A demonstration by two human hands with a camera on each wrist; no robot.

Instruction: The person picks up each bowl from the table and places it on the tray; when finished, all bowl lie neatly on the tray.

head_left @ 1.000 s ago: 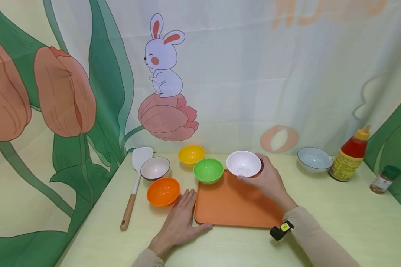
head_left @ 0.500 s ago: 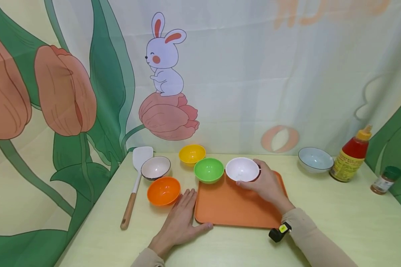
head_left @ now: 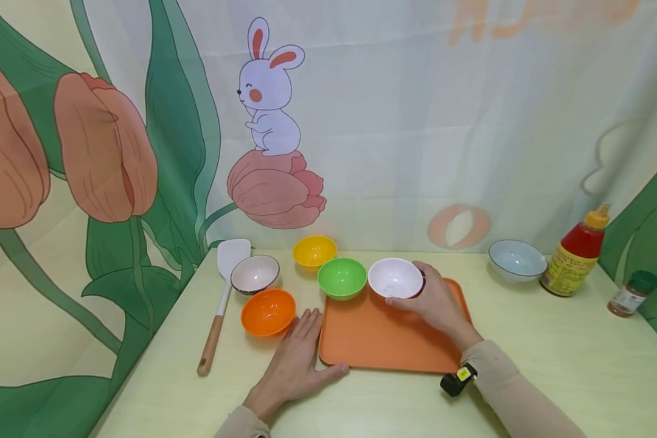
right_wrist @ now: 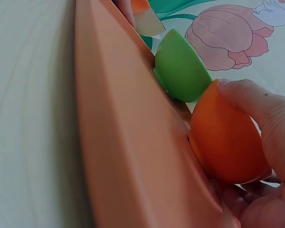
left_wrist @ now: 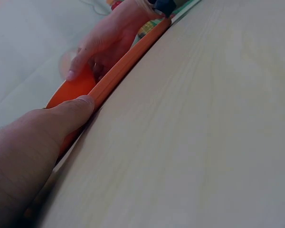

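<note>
My right hand (head_left: 437,301) grips a bowl (head_left: 395,278) that is white inside and orange outside, thumb on its near side and fingers round its right. In the right wrist view the orange outside of this bowl (right_wrist: 228,135) shows low at the orange tray (right_wrist: 128,114). Beside it, at the tray's far left corner, stands a green bowl (head_left: 342,278). My left hand (head_left: 295,365) lies flat with straight fingers along the left edge of the tray (head_left: 389,340), its thumb by the near left corner. An orange bowl (head_left: 268,312) sits just past its fingertips.
Left of the tray are a yellow bowl (head_left: 314,253), a dark-rimmed pale bowl (head_left: 255,275) and a white spatula (head_left: 219,316) with a wooden handle. A pale blue bowl (head_left: 517,261), a red sauce bottle (head_left: 575,255) and a green-capped jar (head_left: 632,294) stand far right, before a printed curtain (head_left: 389,152).
My right hand has brought the white-lined bowl down and slightly left, close beside the green bowl, and has barely moved over the last half second. My left hand stays in place.
</note>
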